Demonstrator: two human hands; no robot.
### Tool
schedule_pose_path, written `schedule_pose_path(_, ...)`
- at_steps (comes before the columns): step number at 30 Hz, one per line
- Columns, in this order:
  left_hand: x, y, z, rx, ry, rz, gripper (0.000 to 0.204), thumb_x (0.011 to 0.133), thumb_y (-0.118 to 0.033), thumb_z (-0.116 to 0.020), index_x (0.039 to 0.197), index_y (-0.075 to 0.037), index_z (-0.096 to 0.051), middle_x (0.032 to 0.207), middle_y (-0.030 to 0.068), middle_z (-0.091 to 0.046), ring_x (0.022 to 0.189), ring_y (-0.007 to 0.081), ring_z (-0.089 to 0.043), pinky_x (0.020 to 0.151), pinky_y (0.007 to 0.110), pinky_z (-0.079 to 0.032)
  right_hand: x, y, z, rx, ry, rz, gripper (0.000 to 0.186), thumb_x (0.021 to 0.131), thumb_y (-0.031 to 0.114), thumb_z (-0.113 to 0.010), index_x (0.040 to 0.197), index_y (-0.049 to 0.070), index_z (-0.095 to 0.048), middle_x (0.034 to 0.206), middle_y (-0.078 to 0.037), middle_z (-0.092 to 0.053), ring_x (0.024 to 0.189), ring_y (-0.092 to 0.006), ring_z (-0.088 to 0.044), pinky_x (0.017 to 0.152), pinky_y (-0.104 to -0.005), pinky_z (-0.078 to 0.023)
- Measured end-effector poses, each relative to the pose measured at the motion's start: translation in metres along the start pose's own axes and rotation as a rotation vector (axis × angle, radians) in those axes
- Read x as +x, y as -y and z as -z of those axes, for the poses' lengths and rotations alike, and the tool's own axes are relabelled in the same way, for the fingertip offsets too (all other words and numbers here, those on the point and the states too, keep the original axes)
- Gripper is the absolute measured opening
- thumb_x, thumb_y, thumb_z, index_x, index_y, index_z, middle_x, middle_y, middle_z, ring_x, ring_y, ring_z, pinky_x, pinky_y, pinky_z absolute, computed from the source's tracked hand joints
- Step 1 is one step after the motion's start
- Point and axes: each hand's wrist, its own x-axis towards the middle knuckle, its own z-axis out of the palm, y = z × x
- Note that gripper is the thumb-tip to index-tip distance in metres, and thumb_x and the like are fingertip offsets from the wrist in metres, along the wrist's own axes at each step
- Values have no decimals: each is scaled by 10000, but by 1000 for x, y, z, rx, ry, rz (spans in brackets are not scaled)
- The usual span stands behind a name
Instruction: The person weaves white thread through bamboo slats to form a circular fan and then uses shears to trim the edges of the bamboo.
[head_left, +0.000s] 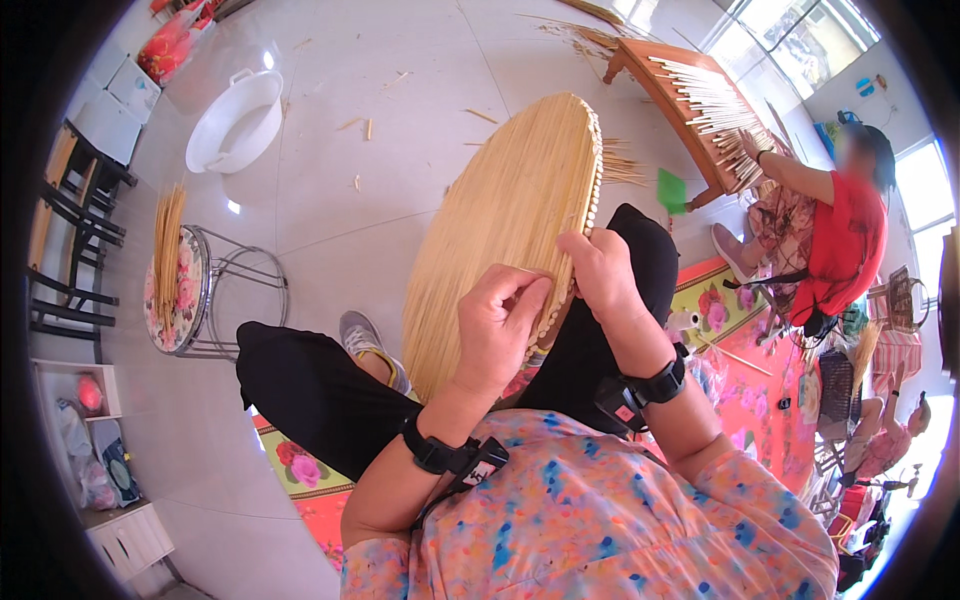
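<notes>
An oval panel of pale, thin sticks [490, 210], its right edge lined with small round ends, stands tilted between my knees. My left hand [500, 320] is at the lower part of that right edge, thumb and forefinger pinched together there; whatever they may hold is too small to make out. Slightly higher and to the right, my right hand [600, 270] grips the same edge with its thumb on the panel's face. Both wrists wear black straps with small devices.
A flowered stool [185, 335] bears long sticks; a white tub [205, 150] is at upper left. A person in red [845, 240] handles sticks at a wooden table [635, 65]; another person [890, 440] sits far right. Flowered mats [775, 420] and scattered sticks lie on the floor.
</notes>
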Motion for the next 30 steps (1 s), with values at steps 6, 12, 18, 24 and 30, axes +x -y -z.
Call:
schedule_pose_path(6, 0, 0, -8, -6, -52, 12, 60, 876, -18, -684, 846, 22, -651, 742, 79, -608, 592, 136, -554, 557, 279, -441, -5, 3, -3, -29, -9, 67, 411, 837, 264, -566, 693, -120, -589, 569, -238, -551, 551, -289, -603, 582, -407, -483)
schedule_pose_path(12, -1, -7, -3, 55, -137, -99, 80, 888, -12, -657, 821, 20, -625, 743, 82, -602, 617, 163, -561, 574, 294, -442, -14, 25, -4, -161, 28, 139, 400, 831, 266, -563, 676, -102, -592, 542, -219, -543, 504, -281, -575, 546, -404, -475)
schedule_pose_path(18, 2, -15, 25, 48, -203, -92, 86, 904, -32, -642, 838, 19, -623, 765, 81, -601, 663, 165, -550, 630, 283, -440, -14, 54, -18, -241, 60, 203, 425, 815, 300, -573, 649, -90, -588, 550, -237, -547, 523, -354, -602, 556, -425, -486)
schedule_pose_path(24, 2, -19, 43, -15, -281, -110, 108, 950, -52, -605, 871, 13, -641, 813, -4, -607, 759, 50, -507, 702, 196, -407, -15, 70, -30, -292, 89, 286, 466, 819, 326, -565, 645, -106, -577, 566, -272, -538, 555, -407, -598, 579, -450, -489)
schedule_pose_path(30, 22, -11, 137, -361, -675, -142, 164, 990, -204, -590, 984, -41, -611, 929, 63, -644, 848, 153, -622, 867, 366, -522, -1, 45, -5, -319, -67, 224, 460, 840, 315, -537, 666, -110, -564, 561, -261, -531, 567, -371, -611, 600, -443, -479)
